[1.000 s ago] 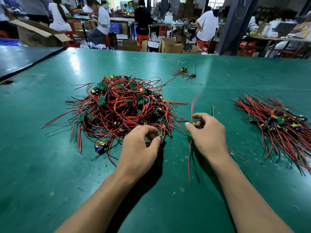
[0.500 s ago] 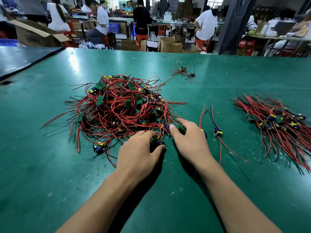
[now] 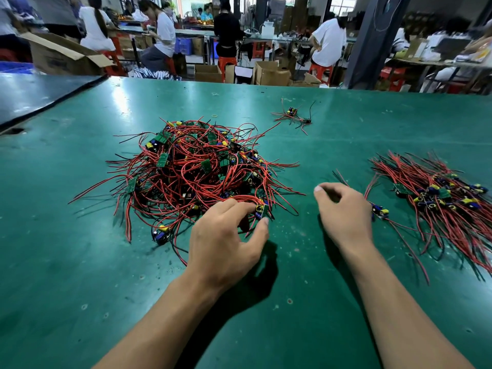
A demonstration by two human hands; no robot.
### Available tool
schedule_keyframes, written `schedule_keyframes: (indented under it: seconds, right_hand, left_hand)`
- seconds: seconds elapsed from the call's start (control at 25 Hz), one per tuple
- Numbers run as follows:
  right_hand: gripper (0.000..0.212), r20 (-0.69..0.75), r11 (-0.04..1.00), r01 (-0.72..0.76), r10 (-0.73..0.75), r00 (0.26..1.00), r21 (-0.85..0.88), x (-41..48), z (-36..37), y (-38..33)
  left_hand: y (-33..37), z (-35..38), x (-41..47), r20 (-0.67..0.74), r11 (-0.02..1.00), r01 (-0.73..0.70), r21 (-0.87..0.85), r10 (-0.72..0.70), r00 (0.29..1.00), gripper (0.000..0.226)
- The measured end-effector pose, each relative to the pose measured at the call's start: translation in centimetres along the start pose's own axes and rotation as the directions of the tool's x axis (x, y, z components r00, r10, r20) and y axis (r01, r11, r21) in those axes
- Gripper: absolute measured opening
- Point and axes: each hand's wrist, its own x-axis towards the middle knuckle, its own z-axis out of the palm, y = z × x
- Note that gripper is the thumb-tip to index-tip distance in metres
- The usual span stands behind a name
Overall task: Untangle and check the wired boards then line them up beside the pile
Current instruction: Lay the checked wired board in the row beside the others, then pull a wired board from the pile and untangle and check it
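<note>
Left hand [image 3: 226, 235] sits at the near edge of the pile [image 3: 199, 169], thumb and fingers pinching one small board [image 3: 262, 210]. Right hand [image 3: 343, 211] hovers right of the pile, loosely curled, holding nothing. The sorted row [image 3: 439, 198] lies further right. Best play, I'd say: lift gently, pin the tangle with the free hand, ease the wires out, no yanking.

We're on an electronics assembly floor: long green workbench [image 3: 80, 262], workers [image 3: 165, 35] on red stools [image 3: 226, 62] at rear benches, cardboard boxes [image 3: 271, 73], heaped wired boards [image 3: 197, 166].
</note>
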Motion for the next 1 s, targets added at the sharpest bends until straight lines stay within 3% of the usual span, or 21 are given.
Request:
schedule_keyframes:
  seconds: [0.12,0.24,0.32,0.44,0.52,0.6,0.68,0.72,0.76,0.8,0.92,1.0]
  right_hand:
    - [0.013,0.196,0.965,0.098,-0.147,0.97,0.242,-1.8,1.0,-2.5]
    - [0.031,0.493,0.922,-0.005,-0.203,0.846,0.388,-3.5,1.5,-4.1]
    - [0.029,0.618,0.915,-0.075,-0.205,0.759,0.396,-3.8,1.5,-4.1]
    - [0.013,0.613,0.91,-0.083,-0.203,0.764,0.405,-3.5,1.4,-3.6]
    - [0.008,0.559,0.896,-0.108,-0.171,0.812,0.431,-3.1,1.4,-3.4]
    - [0.013,0.526,0.863,-0.16,-0.137,0.84,0.48,-2.9,1.3,-3.3]
    - [0.027,0.501,0.816,-0.217,-0.1,0.86,0.535,-3.0,1.3,-3.5]
    - [0.029,0.499,0.781,-0.256,-0.082,0.863,0.57,-3.0,1.3,-3.6]
    - [0.028,0.512,0.738,-0.302,-0.068,0.856,0.603,-3.1,1.2,-3.7]
    - [0.026,0.533,0.699,-0.345,-0.061,0.844,0.626,-3.2,1.1,-3.8]
    - [0.023,0.565,0.662,-0.385,-0.07,0.822,0.643,-3.3,1.2,-4.0]
    - [0.023,0.581,0.654,-0.391,-0.093,0.809,0.648,-3.7,1.4,-4.2]
  left_hand:
    - [-0.1,0.1,0.0,0.031,0.996,-0.011,-0.089,0.014,0.999,0.024]
    - [-0.2,-0.1,-0.1,0.102,0.996,-0.003,-0.086,0.012,0.995,0.025]
    - [-0.4,-0.2,-0.2,0.131,0.999,-0.03,-0.042,0.035,0.991,0.019]
    - [-0.4,-0.3,-0.1,0.179,0.997,-0.009,-0.078,0.023,0.984,0.019]
    - [0.1,-0.1,-0.1,0.209,0.966,0.124,-0.228,-0.076,0.975,0.027]
    - [0.5,0.1,0.2,0.328,0.807,0.405,-0.43,-0.278,0.903,0.026]
    - [0.7,0.1,0.4,0.531,0.44,0.662,-0.607,-0.395,0.75,0.022]
    - [0.9,0.1,0.5,0.611,0.261,0.723,-0.64,-0.398,0.685,0.023]
    - [1.1,0.1,0.5,0.654,0.16,0.747,-0.646,-0.389,0.649,0.023]
    - [1.2,0.1,0.6,0.667,0.142,0.755,-0.64,-0.386,0.637,0.024]
    - [1.3,0.3,0.6,0.599,0.308,0.734,-0.606,-0.431,0.675,0.025]
    - [1.1,0.5,0.5,0.557,0.345,0.711,-0.613,-0.449,0.699,0.025]
